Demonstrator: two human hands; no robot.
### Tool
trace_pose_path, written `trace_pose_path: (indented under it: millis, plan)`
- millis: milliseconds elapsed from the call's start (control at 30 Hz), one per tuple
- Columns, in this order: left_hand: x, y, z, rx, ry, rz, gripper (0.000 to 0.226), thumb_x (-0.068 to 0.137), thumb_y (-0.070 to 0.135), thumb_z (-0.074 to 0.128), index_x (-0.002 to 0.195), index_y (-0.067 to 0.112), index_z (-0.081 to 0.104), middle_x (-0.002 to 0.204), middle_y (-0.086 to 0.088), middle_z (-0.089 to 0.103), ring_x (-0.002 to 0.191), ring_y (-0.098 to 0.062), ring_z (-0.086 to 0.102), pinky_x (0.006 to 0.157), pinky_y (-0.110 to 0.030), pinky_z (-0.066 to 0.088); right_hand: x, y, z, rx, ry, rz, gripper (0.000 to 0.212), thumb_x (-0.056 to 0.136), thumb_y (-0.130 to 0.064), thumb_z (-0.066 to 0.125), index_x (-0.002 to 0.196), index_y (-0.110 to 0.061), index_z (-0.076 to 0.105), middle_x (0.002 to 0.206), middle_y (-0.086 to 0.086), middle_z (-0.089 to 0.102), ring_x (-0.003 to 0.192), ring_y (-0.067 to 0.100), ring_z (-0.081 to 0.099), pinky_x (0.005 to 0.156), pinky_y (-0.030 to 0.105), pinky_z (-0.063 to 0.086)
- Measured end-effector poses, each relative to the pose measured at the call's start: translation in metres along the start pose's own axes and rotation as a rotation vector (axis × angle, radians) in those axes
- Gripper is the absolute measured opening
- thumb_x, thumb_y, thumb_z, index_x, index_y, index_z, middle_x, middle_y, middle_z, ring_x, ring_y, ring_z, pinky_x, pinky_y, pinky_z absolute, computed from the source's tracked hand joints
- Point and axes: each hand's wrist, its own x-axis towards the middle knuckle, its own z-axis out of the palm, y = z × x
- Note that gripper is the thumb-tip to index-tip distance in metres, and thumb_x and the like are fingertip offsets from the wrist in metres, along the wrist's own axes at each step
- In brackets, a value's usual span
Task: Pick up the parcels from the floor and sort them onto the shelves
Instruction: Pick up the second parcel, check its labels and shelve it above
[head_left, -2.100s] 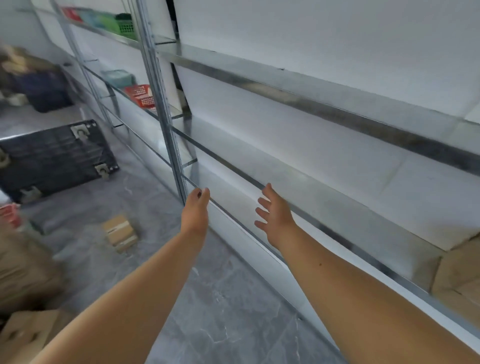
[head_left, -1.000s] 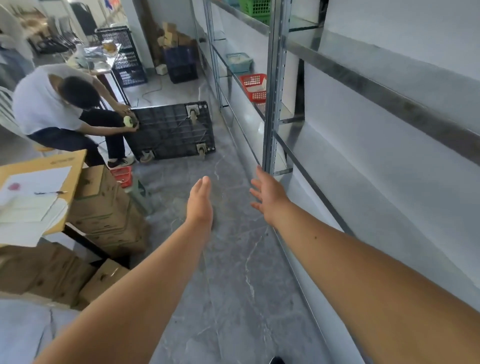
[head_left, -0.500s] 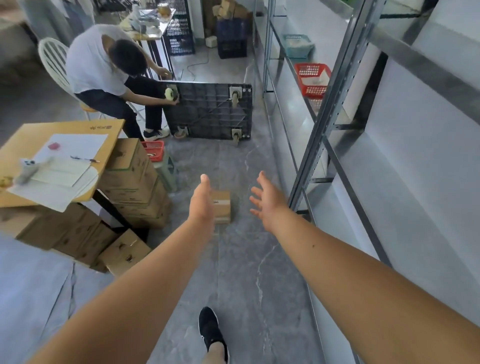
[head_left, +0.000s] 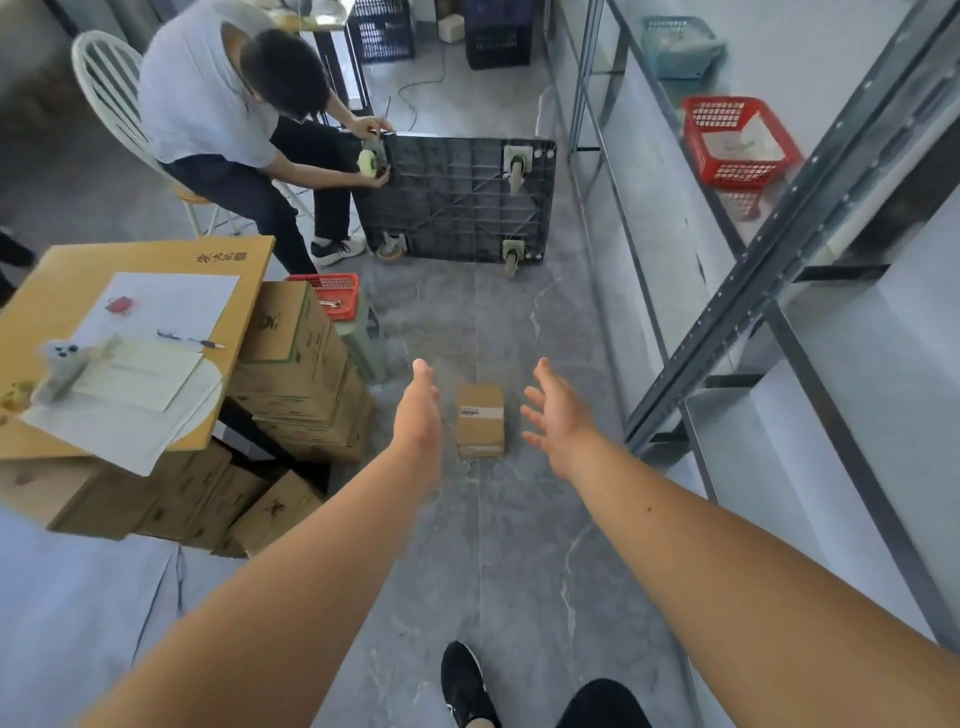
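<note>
A small brown cardboard parcel (head_left: 480, 420) with a white label lies on the grey floor ahead of me. My left hand (head_left: 420, 413) is stretched out just left of it, fingers together and empty. My right hand (head_left: 558, 415) is held out just right of it, fingers spread and empty. Neither hand touches the parcel. The metal shelving (head_left: 769, 270) runs along the right wall.
Stacked cardboard boxes (head_left: 298, 374) and a tan board with papers (head_left: 135, 332) stand on the left. A seated person (head_left: 234, 119) works on an overturned black trolley (head_left: 457, 202) ahead. A red basket (head_left: 737, 143) sits on a shelf. My black shoe (head_left: 465, 686) is below.
My view has swung from the shelves to the floor and moved forward. The parcel has come into sight and now lies between my two outstretched hands.
</note>
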Motion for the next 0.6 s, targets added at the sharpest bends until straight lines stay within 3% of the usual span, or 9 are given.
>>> trace_pose_path:
  millis: [167, 333, 367, 433, 467, 500, 533, 600]
  plan:
    - [0.053, 0.007, 0.010, 0.008, -0.020, -0.069, 0.070, 0.109, 0.063, 0.029, 0.168, 0.025, 0.031, 0.175, -0.003, 0.030, 0.162, -0.025, 0.027, 0.132, -0.051, 0.016, 0.056, -0.007, 0.011, 0.035, 0.023, 0.063, 0.063, 0.109, -0.059, 0.041, 0.161, -0.025, 0.042, 0.163, 0.007, 0.047, 0.146, 0.029, 0.050, 0.113, 0.051, 0.041]
    - [0.105, 0.009, 0.034, 0.038, -0.015, -0.121, 0.069, 0.109, 0.062, 0.035, 0.166, 0.024, 0.033, 0.173, -0.002, 0.034, 0.157, -0.023, 0.035, 0.128, -0.048, 0.023, 0.123, -0.020, 0.010, 0.078, -0.007, 0.144, 0.065, 0.108, -0.062, 0.041, 0.162, -0.026, 0.041, 0.165, 0.006, 0.046, 0.142, 0.026, 0.052, 0.107, 0.048, 0.042]
    - [0.117, 0.010, 0.040, 0.033, 0.004, -0.116, 0.066, 0.109, 0.060, 0.036, 0.165, 0.024, 0.037, 0.169, 0.000, 0.040, 0.151, -0.019, 0.044, 0.123, -0.044, 0.030, 0.140, -0.022, 0.009, 0.107, -0.014, 0.159, 0.066, 0.108, -0.062, 0.041, 0.162, -0.026, 0.040, 0.166, 0.007, 0.045, 0.145, 0.028, 0.051, 0.110, 0.050, 0.043]
    - [0.142, 0.011, 0.054, 0.021, 0.044, -0.098, 0.055, 0.111, 0.055, 0.037, 0.155, 0.026, 0.049, 0.145, 0.005, 0.057, 0.113, 0.000, 0.063, 0.099, -0.030, 0.043, 0.173, -0.028, 0.005, 0.159, -0.020, 0.190, 0.068, 0.108, -0.062, 0.040, 0.164, -0.024, 0.038, 0.168, 0.008, 0.043, 0.148, 0.030, 0.049, 0.117, 0.054, 0.042]
    - [0.154, 0.010, 0.061, 0.032, 0.063, -0.098, 0.049, 0.111, 0.054, 0.036, 0.148, 0.027, 0.055, 0.135, 0.006, 0.060, 0.097, 0.007, 0.062, 0.090, -0.027, 0.045, 0.189, -0.031, 0.003, 0.170, -0.021, 0.206, 0.068, 0.108, -0.062, 0.040, 0.164, -0.024, 0.037, 0.169, 0.008, 0.043, 0.149, 0.030, 0.049, 0.119, 0.055, 0.041]
    - [0.166, 0.010, 0.068, 0.050, 0.070, -0.113, 0.048, 0.111, 0.054, 0.036, 0.145, 0.027, 0.056, 0.137, 0.006, 0.060, 0.097, 0.009, 0.062, 0.090, -0.026, 0.045, 0.202, -0.034, 0.001, 0.172, -0.022, 0.223, 0.068, 0.108, -0.062, 0.040, 0.165, -0.024, 0.037, 0.169, 0.008, 0.042, 0.149, 0.030, 0.049, 0.120, 0.055, 0.040]
    - [0.179, 0.006, 0.074, 0.054, 0.069, -0.145, 0.053, 0.111, 0.056, 0.036, 0.151, 0.025, 0.052, 0.150, 0.005, 0.056, 0.114, 0.003, 0.063, 0.102, -0.030, 0.044, 0.214, -0.035, -0.002, 0.167, -0.019, 0.241, 0.068, 0.108, -0.062, 0.039, 0.165, -0.024, 0.036, 0.169, 0.008, 0.042, 0.149, 0.030, 0.049, 0.119, 0.054, 0.040]
    - [0.202, -0.001, 0.085, 0.053, 0.072, -0.218, 0.067, 0.110, 0.059, 0.036, 0.165, 0.021, 0.035, 0.170, 0.001, 0.038, 0.151, -0.016, 0.044, 0.125, -0.044, 0.031, 0.234, -0.036, -0.009, 0.145, -0.009, 0.277, 0.067, 0.109, -0.061, 0.039, 0.165, -0.025, 0.036, 0.168, 0.007, 0.043, 0.149, 0.029, 0.049, 0.112, 0.051, 0.042]
